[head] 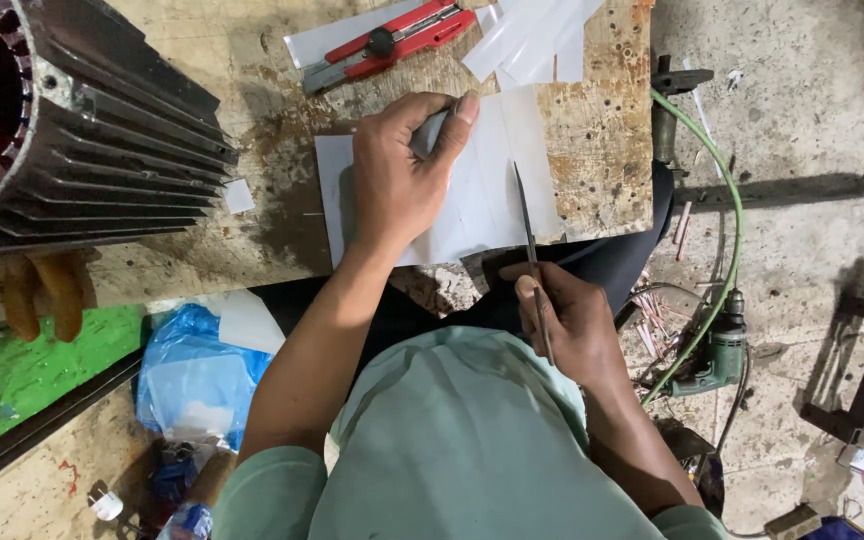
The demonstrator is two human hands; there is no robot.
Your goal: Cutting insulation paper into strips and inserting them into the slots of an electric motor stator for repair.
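Pressing my left hand (397, 170) flat, fingers spread, on the white insulation sheet (482, 190) atop the wooden board (592, 150), my right hand (567, 325) pinches a thin blade (526, 215).

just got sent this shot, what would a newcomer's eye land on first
The left hand pressing a white sheet flat on the worn wooden board, while the right hand holds a thin blade over it. Then the big finned metal motor housing at top left.
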